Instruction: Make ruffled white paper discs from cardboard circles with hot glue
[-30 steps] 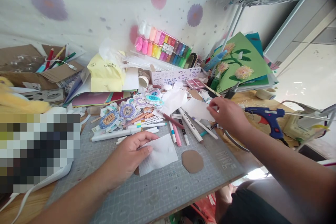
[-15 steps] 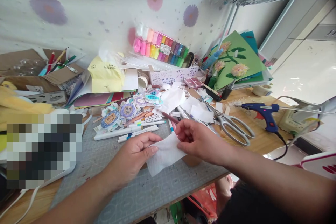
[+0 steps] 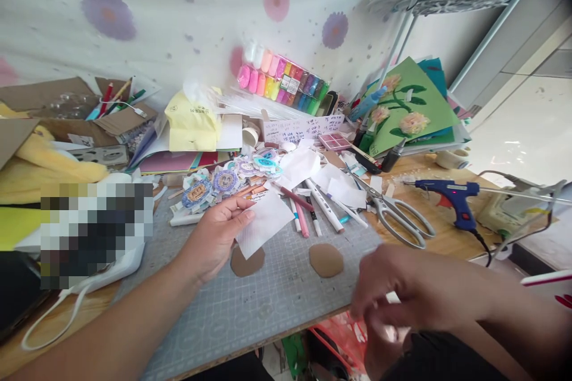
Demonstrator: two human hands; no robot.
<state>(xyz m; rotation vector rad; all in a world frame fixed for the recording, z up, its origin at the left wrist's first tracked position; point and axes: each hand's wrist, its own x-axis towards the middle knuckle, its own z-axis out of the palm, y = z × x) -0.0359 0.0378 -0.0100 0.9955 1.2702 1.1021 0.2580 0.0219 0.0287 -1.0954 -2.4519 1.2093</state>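
Observation:
My left hand (image 3: 226,227) is closed, pinching a thin white sheet of tissue-like paper (image 3: 264,223) by its left edge between thumb and fingers. Under the sheet's lower corner lies a brown cardboard disc (image 3: 248,261) on the grey cutting mat (image 3: 214,303). A second cardboard disc (image 3: 326,260) lies to its right on the mat. My right hand (image 3: 393,286) hangs apart from the sheet, past the front right edge of the table. Its fingers look curled and smeared by motion; whether they hold anything is unclear.
Several markers (image 3: 326,207) and white paper scraps (image 3: 346,190) lie behind the discs, beside paper rosettes (image 3: 196,190). Large scissors (image 3: 397,214) rest at right, near a blue glue gun (image 3: 458,195) with a cord. A red basket (image 3: 342,342) stands below the table edge.
My right hand has let go of the white sheet and moved right and down, beyond the table edge. My left hand has shifted up and left with the sheet, uncovering the cardboard discs.

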